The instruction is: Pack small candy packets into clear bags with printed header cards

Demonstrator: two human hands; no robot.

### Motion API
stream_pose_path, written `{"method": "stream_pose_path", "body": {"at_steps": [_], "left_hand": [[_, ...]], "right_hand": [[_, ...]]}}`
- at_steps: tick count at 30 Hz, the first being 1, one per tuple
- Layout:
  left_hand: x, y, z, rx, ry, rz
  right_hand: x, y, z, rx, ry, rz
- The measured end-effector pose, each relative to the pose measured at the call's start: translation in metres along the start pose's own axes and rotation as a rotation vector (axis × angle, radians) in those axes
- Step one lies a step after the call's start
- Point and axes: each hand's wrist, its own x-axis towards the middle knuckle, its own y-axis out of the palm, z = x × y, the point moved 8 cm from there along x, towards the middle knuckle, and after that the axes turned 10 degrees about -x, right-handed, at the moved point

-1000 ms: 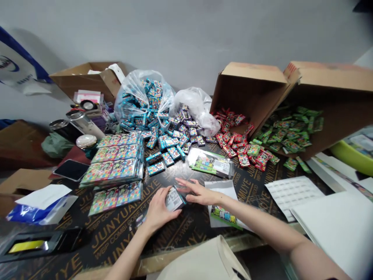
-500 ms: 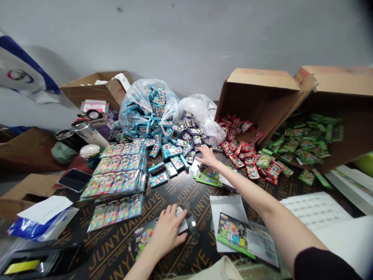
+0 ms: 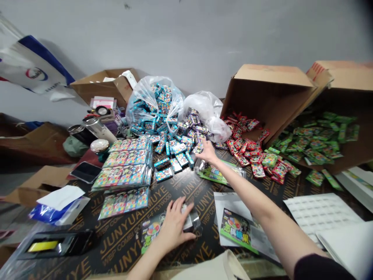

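Observation:
My left hand (image 3: 175,223) lies with its fingers spread on a dark printed packet (image 3: 151,230) with a clear plastic end, pressing it to the table. At the near edge of the small purple-black boxes (image 3: 194,118), my right hand (image 3: 208,151) has thumb and fingers closed around one small box (image 3: 198,148). Just below that hand is a stack of printed green-and-black packets (image 3: 214,174). Small blue boxes (image 3: 176,165) lie loose to its left, spilling from a clear plastic bag (image 3: 145,83). Small red boxes (image 3: 247,149) lie to its right.
Filled packets (image 3: 125,163) are piled at left, beside a phone (image 3: 86,172) and metal flasks (image 3: 97,128). Two tipped cartons (image 3: 271,77) stand at right, one with green boxes (image 3: 314,140). A printed packet (image 3: 236,229) lies on white paper near the right forearm.
My right hand's fingers have lifted and closed around a small box among the purple-black ones. My left hand stays on its packet. The whole view has shifted slightly.

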Motion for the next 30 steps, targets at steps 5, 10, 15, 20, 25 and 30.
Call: {"method": "stream_pose_path", "body": {"at_steps": [5, 10, 15, 20, 25, 30], "left_hand": [[0.013, -0.023, 0.015, -0.906, -0.259, -0.402], [0.013, -0.023, 0.027, -1.364, -0.409, -0.465], [-0.003, -0.012, 0.019, -1.384, -0.459, -0.253], [-0.014, -0.001, 0.01, -1.101, -0.36, -0.168], [-0.029, -0.022, 0.015, -0.149, -0.056, -0.193], [-0.045, -0.034, 0.021, 0.041, -0.019, -0.268]], "right_hand": [[-0.099, -0.033, 0.062, 0.24, -0.228, -0.081], [-0.176, -0.036, 0.078, 0.263, -0.295, 0.114], [-0.209, -0.054, 0.079, 0.443, -0.448, 0.226], [-0.229, -0.044, 0.091, 0.448, -0.599, 0.261], [-0.198, -0.014, 0.042, 0.324, -0.291, 0.024], [-0.187, 0.005, 0.034, 0.475, -0.058, 0.024]]}}
